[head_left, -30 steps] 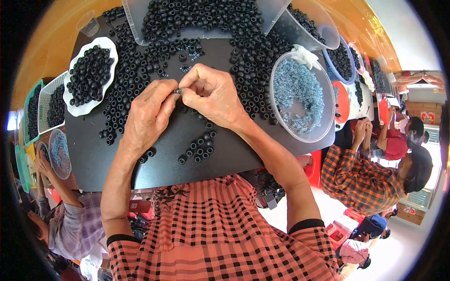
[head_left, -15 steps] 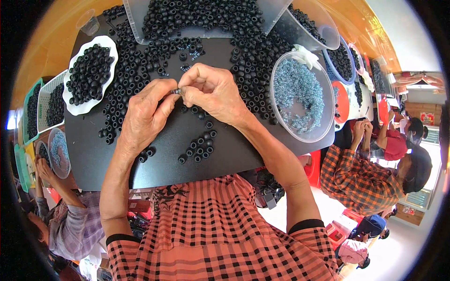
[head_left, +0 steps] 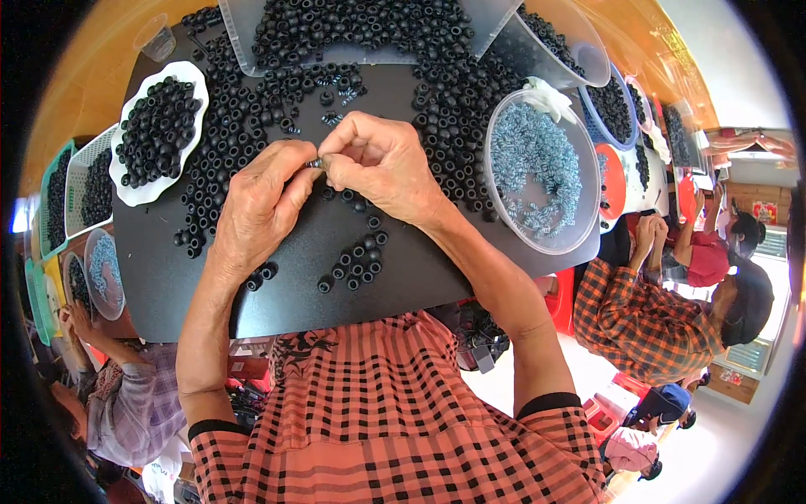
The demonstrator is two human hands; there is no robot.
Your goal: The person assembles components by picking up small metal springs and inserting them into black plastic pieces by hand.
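Above the dark table, my left hand [head_left: 262,197] and my right hand [head_left: 375,164] meet fingertip to fingertip. Between them they pinch a small metal spring [head_left: 315,163], mostly covered by the fingers; whether a black part is with it I cannot tell. Just below the hands lie loose black hollow plastic caps [head_left: 357,262], a few of them near my left wrist. Several loose springs [head_left: 342,91] lie on the table beyond my fingers. To the right of my right hand, a round clear tub [head_left: 495,189] holds many bluish springs.
At the far edge a clear bin [head_left: 361,57] overflows with black caps, which spread along both sides of the table [head_left: 193,294]. A white scalloped plate [head_left: 143,195] of round black parts stands at left. Co-workers sit at both sides, one in a checked orange shirt [head_left: 646,323].
My hands stay together in nearly the same place, with the spring still pinched between the fingertips. The view has shifted very slightly.
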